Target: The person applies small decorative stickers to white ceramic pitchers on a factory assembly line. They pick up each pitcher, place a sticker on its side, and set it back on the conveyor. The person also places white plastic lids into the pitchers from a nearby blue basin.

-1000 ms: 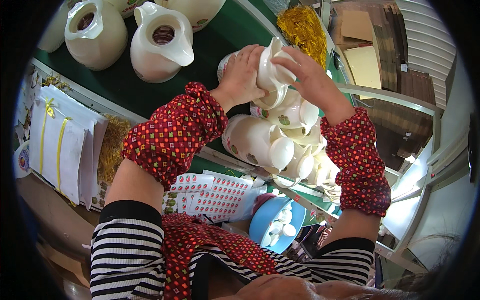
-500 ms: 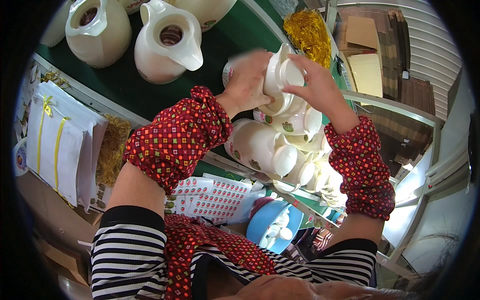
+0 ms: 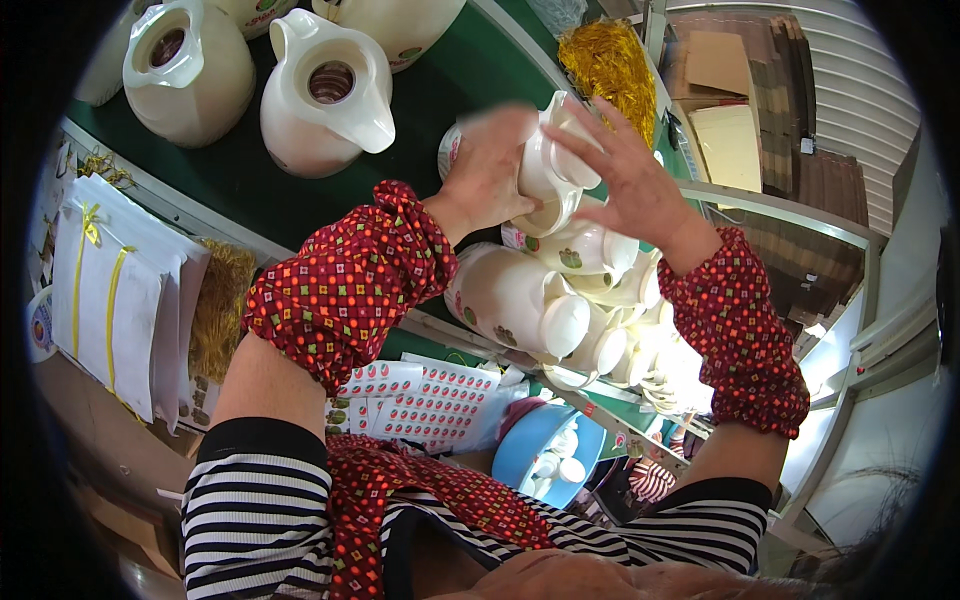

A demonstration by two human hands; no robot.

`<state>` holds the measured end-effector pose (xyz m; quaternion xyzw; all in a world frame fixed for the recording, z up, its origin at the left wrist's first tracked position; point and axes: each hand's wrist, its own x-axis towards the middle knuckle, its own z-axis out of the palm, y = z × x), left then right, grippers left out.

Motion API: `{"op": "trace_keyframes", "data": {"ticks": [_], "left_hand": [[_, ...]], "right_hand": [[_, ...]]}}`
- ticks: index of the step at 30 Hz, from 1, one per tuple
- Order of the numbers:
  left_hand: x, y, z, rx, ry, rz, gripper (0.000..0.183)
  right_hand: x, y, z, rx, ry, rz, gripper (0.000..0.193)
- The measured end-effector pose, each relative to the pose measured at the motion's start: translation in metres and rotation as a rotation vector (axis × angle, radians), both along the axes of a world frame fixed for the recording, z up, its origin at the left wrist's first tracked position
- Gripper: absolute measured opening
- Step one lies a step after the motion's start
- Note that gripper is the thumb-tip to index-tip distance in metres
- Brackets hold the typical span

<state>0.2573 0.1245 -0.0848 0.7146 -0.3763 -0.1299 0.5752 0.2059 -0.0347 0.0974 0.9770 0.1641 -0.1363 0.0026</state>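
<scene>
A cream thermos jug (image 3: 548, 172) is tilted over the green table, its top turned to the right. My left hand (image 3: 487, 168) grips it near the neck, and part of its body is hidden behind that hand. My right hand (image 3: 640, 185) is at the top end with fingers spread, holding nothing; it hides much of the white lid (image 3: 583, 135). Just below stand other lidded jugs in a row, among them a cream one with a flower print (image 3: 515, 300). Up left are open-topped jugs (image 3: 325, 110) with bare round mouths.
Gold tinsel (image 3: 608, 72) lies at the far table edge. A blue basin (image 3: 545, 450) with white lids stands below, beside sticker sheets (image 3: 430, 400). White papers with yellow ribbon (image 3: 120, 290) hang at left. Stacked cardboard (image 3: 720, 110) and a metal frame (image 3: 790, 210) are at right.
My right hand has loosened from the lid and its fingers have spread. My left hand stays on the jug, which has tilted a little. The view has shifted slightly.
</scene>
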Motion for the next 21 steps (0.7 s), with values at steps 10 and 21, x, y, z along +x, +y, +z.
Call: {"op": "trace_keyframes", "data": {"ticks": [10,21], "left_hand": [[-0.005,-0.006,-0.014,0.013,-0.039,0.023,0.118],[-0.006,-0.009,-0.017,0.003,-0.057,0.047,0.117]], "right_hand": [[0.003,-0.005,-0.006,0.151,0.142,-0.297,0.082],[-0.002,0.007,-0.004,-0.113,-0.004,-0.421,0.073]]}}
